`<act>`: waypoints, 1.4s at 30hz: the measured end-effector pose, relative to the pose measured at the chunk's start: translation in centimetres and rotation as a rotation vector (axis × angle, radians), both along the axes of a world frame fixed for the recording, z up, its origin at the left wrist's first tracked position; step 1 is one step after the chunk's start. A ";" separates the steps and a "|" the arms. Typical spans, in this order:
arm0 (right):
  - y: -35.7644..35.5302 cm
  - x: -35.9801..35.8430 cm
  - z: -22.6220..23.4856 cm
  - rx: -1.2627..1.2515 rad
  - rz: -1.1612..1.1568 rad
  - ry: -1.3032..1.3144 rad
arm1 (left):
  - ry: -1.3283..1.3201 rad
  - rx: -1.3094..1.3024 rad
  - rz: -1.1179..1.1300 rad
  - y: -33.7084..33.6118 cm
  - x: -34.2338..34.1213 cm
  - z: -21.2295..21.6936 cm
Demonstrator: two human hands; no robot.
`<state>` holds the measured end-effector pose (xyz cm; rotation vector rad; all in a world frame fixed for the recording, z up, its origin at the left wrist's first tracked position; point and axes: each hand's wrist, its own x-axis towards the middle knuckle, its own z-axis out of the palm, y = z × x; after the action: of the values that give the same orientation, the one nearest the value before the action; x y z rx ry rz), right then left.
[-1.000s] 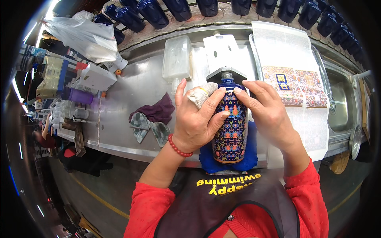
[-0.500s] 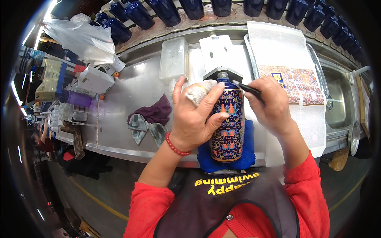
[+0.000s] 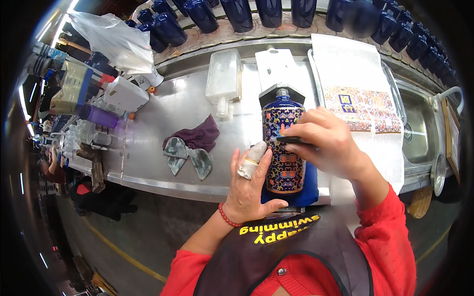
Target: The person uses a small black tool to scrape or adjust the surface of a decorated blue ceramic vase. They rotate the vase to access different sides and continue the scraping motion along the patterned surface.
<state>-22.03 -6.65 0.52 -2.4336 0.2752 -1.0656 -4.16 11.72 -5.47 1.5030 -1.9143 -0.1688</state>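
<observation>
A dark blue bottle (image 3: 285,170) with a colourful floral wrap and bare neck lies on a blue cloth (image 3: 310,185), its neck at a dark angled rest (image 3: 296,93). My right hand (image 3: 328,140) is closed on a slim black-handled tool (image 3: 295,140), its pale tip over the upper part of the wrap; the exact kind of tool is unclear. Along the bottle's left side is my left hand (image 3: 249,190), fingers apart and thumb stretched below the bottle's base. A whitish cloth finger cover (image 3: 253,160), banded in yellow, wraps one of its fingers.
Left of the bottle lie a purple cloth (image 3: 200,133) and a grey-green patterned cloth (image 3: 185,158). A clear glass bottle (image 3: 223,76) is behind them. Patterned printed sheets (image 3: 365,111) lie on white paper at right, before a sink (image 3: 419,128). Several blue bottles (image 3: 239,15) line the back.
My right hand has moved the black tool from the bottle's shoulder down onto the wrap. My left hand has slid from the neck down to the lower left side.
</observation>
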 end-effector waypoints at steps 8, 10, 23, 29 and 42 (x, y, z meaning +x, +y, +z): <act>2.1 -5.0 -3.6 0.696 -0.236 -0.122 | -0.058 -0.104 -0.029 -4.1 1.7 0.1; 2.4 -5.0 -4.4 0.743 -0.258 -0.141 | -0.082 -0.107 -0.024 -5.4 2.0 0.7; 3.1 -4.7 -6.1 0.654 -0.258 -0.251 | -0.313 -0.099 -0.057 -8.2 2.0 4.4; 3.2 -3.1 -4.1 0.023 -0.317 -0.042 | -0.019 -0.098 0.026 -3.5 1.3 0.8; 4.8 -2.0 -1.1 -0.128 0.309 0.005 | -0.042 -0.036 0.156 1.2 -1.6 -2.7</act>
<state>-23.99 -1.88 -0.62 -2.4860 -0.1697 -0.9641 -5.72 12.89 -8.16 1.6354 -1.8139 -0.0328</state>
